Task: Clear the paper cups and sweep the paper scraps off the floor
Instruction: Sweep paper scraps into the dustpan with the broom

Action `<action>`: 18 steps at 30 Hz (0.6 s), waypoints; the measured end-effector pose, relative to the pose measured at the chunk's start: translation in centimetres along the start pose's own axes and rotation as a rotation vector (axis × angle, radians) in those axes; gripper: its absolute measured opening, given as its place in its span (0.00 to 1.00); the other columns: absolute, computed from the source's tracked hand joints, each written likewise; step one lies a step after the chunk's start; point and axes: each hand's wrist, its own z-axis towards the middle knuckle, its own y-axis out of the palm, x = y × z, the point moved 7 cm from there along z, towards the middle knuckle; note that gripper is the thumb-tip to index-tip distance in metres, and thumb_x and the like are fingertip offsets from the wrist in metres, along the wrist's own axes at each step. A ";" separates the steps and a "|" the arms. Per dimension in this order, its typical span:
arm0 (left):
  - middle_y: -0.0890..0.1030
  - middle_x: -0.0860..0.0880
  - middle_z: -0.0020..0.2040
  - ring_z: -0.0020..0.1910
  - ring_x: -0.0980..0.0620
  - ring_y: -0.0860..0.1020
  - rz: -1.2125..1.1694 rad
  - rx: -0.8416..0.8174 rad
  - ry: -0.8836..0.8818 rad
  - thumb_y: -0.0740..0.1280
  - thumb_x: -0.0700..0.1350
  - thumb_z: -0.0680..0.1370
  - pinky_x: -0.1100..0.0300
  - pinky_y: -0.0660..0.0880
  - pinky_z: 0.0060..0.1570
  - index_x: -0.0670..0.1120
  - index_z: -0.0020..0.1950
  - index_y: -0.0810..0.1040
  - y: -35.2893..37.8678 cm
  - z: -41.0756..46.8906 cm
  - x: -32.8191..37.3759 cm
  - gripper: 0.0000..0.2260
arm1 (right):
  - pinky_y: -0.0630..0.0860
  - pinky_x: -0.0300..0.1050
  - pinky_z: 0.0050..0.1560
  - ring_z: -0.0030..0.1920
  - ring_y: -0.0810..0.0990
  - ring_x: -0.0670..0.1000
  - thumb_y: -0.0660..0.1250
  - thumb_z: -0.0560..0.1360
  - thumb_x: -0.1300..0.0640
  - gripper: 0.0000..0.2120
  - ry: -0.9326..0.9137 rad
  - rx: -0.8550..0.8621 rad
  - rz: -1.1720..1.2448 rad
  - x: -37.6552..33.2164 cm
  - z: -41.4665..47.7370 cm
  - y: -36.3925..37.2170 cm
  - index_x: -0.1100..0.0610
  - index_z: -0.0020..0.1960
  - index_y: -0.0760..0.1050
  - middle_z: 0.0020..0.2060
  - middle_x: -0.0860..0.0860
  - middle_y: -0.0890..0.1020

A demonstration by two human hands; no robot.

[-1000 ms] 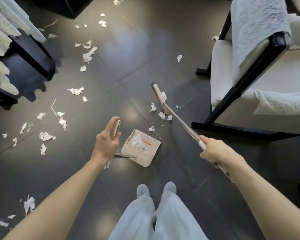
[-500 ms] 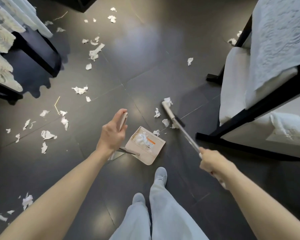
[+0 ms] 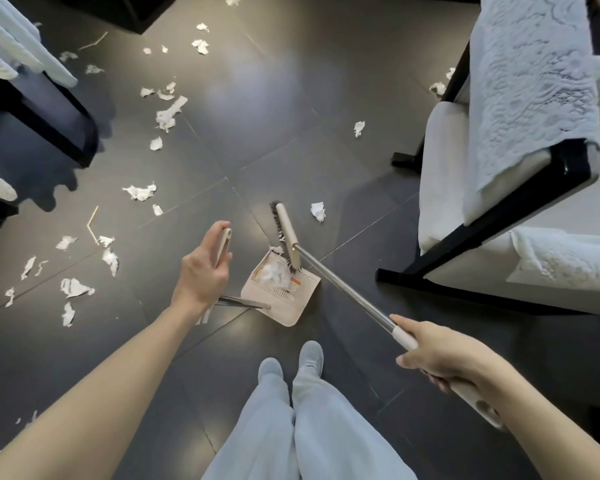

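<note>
My left hand (image 3: 205, 268) grips the beige top of the dustpan handle (image 3: 223, 245). The beige dustpan (image 3: 284, 301) sits on the dark tiled floor in front of my feet, with white paper scraps (image 3: 272, 271) inside it. My right hand (image 3: 444, 358) holds the broom's beige grip, and its metal shaft (image 3: 343, 289) runs up-left. The broom head (image 3: 286, 233) lies at the pan's mouth, bristles on the pan's far edge. One crumpled scrap (image 3: 318, 211) lies just right of the broom head. Many more scraps (image 3: 167, 114) litter the floor to the left. No paper cups are in view.
A black-framed chair with white cushions and a lace cover (image 3: 520, 126) stands close on the right. Black furniture with white cloth (image 3: 32, 109) stands at the left. A thin stick (image 3: 92, 225) lies among the left scraps. My feet (image 3: 291, 365) stand behind the pan.
The broom head swept back toward me from the open floor to the dustpan's mouth, pushing several scraps into the pan. My left hand kept its hold on the pan handle.
</note>
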 end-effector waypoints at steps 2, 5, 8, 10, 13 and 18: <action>0.81 0.48 0.53 0.53 0.45 0.79 -0.019 0.002 -0.011 0.64 0.37 0.78 0.58 0.71 0.51 0.58 0.66 0.68 -0.8 -0.2 -0.6 0.21 | 0.71 0.38 0.30 0.27 0.73 0.45 0.64 0.76 0.54 0.36 -0.010 0.050 -0.049 -1.0 0.0 -1.4 0.40 0.77 0.50 0.33 0.44 0.73; 0.79 0.53 0.52 0.51 0.49 0.78 -0.018 0.030 -0.033 0.64 0.37 0.78 0.63 0.68 0.50 0.55 0.67 0.69 -2.5 -0.4 -1.3 0.21 | 0.68 0.36 0.30 0.30 0.71 0.44 0.66 0.76 0.54 0.37 -0.025 0.106 -0.076 -3.5 1.3 -3.5 0.43 0.78 0.50 0.34 0.44 0.70; 0.79 0.53 0.51 0.48 0.50 0.77 0.002 0.062 -0.054 0.63 0.37 0.78 0.65 0.66 0.47 0.53 0.68 0.69 -4.3 -0.3 -2.5 0.20 | 0.71 0.39 0.27 0.25 0.74 0.48 0.65 0.76 0.58 0.36 -0.037 0.136 -0.067 -6.7 3.5 -4.6 0.47 0.78 0.51 0.32 0.49 0.74; 0.79 0.51 0.50 0.48 0.48 0.77 0.003 0.083 -0.068 0.64 0.37 0.78 0.63 0.67 0.47 0.54 0.67 0.69 -5.3 0.0 -3.6 0.20 | 0.72 0.39 0.26 0.24 0.75 0.48 0.64 0.76 0.59 0.35 -0.036 0.163 -0.142 -8.9 4.9 -4.7 0.47 0.78 0.52 0.33 0.49 0.75; 0.79 0.49 0.49 0.46 0.47 0.76 0.011 0.096 -0.090 0.64 0.38 0.78 0.61 0.67 0.46 0.55 0.68 0.69 -5.7 1.3 -4.6 0.21 | 0.70 0.37 0.22 0.28 0.76 0.50 0.60 0.77 0.61 0.30 -0.001 0.189 -0.192 -11.3 7.2 -3.8 0.48 0.77 0.56 0.41 0.52 0.76; 0.77 0.48 0.44 0.41 0.46 0.74 0.036 0.067 -0.048 0.64 0.39 0.77 0.60 0.67 0.43 0.54 0.68 0.69 -6.5 4.6 -4.9 0.21 | 0.74 0.40 0.26 0.32 0.77 0.52 0.58 0.77 0.62 0.31 0.001 0.096 -0.254 -14.4 7.9 0.3 0.46 0.76 0.56 0.44 0.54 0.75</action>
